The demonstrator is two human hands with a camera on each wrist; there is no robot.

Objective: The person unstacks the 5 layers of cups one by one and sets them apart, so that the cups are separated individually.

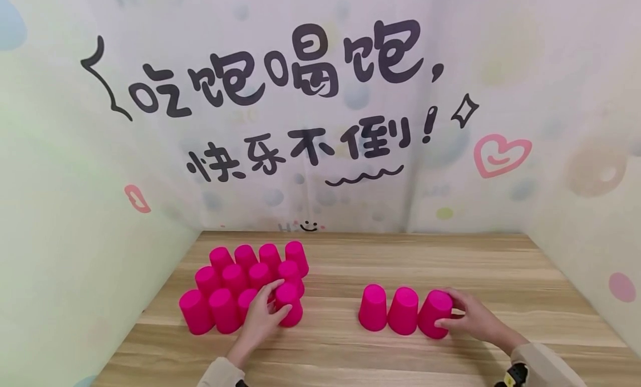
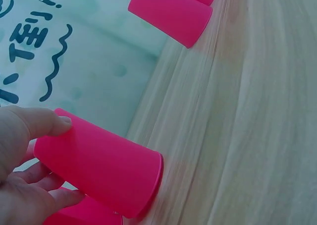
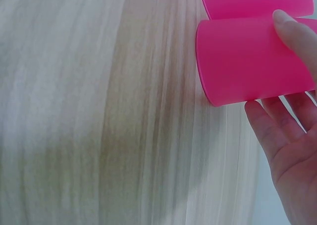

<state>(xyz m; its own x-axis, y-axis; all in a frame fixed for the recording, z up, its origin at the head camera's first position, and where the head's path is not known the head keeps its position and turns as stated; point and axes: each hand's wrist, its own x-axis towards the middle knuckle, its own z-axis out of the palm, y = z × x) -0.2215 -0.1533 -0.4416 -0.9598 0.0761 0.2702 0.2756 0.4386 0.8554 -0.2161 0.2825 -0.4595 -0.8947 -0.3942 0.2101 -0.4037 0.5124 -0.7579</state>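
Note:
All the cups are bright pink and stand upside down on the wooden table. At the front right corner of the left-hand group, my left hand (image 1: pixel 260 316) grips a cup (image 1: pixel 291 314) between thumb and fingers. The left wrist view shows this cup (image 2: pixel 104 160) with the thumb on one side and fingers on the other. In the shorter row on the right, my right hand (image 1: pixel 476 318) holds the outermost cup (image 1: pixel 433 314) from its right side. The right wrist view shows the thumb and fingertips against that cup (image 3: pixel 247 61).
Three rows of pink cups (image 1: pixel 225 312) stand close together at the left, partly hidden by my left hand. Two more cups (image 1: pixel 373 309) line up left of the right-held one. A printed cloth (image 1: pixel 310 197) backs the wooden table (image 1: pixel 340 353), with pale walls on both sides.

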